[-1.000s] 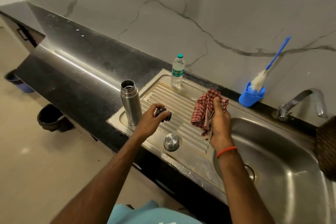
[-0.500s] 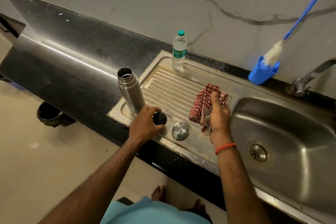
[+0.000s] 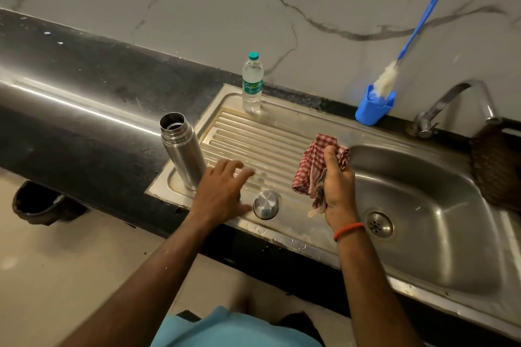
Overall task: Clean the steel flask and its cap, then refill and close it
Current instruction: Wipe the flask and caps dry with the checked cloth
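The left hand [image 3: 221, 197] hung low over the ribbed drainboard [image 3: 253, 135], its fingers [image 3: 229, 166] straight and fanned wide, gripping nothing. Just to the outer side of those fingers stood the steel flask [image 3: 183, 149], upright and open at the mouth, on the drainboard's near left corner. Whether the hand touched it could not be told. Just past the thumb tip lay the round steel cap [image 3: 265, 204], dome up, between the two hands. Anything under the palm was hidden.

The right hand [image 3: 338, 189] held a red-checked cloth [image 3: 311, 169] bunched in curled fingers, the thumb pressed up along the fabric, at the edge of the sink basin [image 3: 423, 205]. An orange thread [image 3: 348, 231] circled that wrist.

Well beyond the left fingertips a plastic water bottle [image 3: 253, 84] stood capped at the drainboard's far edge. Beyond the right hand's fingers, a blue holder [image 3: 375, 107] carried a bottle brush [image 3: 414, 28], near the faucet [image 3: 451, 101].
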A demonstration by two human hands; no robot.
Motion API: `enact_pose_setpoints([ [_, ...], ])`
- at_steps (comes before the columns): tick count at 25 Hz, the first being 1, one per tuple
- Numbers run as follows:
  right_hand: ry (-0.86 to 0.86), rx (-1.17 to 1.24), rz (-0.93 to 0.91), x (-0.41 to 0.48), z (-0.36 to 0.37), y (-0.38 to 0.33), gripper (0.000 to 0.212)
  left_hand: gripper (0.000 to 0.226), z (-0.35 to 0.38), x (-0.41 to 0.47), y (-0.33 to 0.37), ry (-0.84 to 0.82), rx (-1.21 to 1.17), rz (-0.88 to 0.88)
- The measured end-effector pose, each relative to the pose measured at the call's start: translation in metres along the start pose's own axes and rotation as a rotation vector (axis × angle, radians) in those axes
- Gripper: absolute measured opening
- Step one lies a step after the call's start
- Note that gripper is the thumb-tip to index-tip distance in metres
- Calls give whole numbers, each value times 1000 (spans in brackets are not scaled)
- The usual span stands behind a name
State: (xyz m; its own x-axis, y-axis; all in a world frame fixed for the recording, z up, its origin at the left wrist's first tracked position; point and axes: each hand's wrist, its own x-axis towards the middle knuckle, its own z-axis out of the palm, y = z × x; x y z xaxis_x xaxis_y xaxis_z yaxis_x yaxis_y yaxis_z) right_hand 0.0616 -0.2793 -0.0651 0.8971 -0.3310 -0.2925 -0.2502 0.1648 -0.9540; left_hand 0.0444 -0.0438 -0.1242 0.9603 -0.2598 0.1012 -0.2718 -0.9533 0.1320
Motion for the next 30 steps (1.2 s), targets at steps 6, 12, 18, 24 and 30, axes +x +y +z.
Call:
enact_pose_setpoints([
  [6,18,-13,2,-2,-19,-10,41,101,8,25,28,-200,42,183],
  [12,30,-48,-60,-6,-39,-30,33,63,19,32,31,-216,112,186],
  [18,-31,-78,-157,-12,-44,-46,51,69,-3,45,47,-189,-766,-34],
  [24,-473,-495,-436,-11,-33,-32,51,65,-52,63,92,-37,-1207,-127],
  [30,-330,-209,-332,-6,-36,-45,48,60,-85,71,125,-268,-1640,-28],
])
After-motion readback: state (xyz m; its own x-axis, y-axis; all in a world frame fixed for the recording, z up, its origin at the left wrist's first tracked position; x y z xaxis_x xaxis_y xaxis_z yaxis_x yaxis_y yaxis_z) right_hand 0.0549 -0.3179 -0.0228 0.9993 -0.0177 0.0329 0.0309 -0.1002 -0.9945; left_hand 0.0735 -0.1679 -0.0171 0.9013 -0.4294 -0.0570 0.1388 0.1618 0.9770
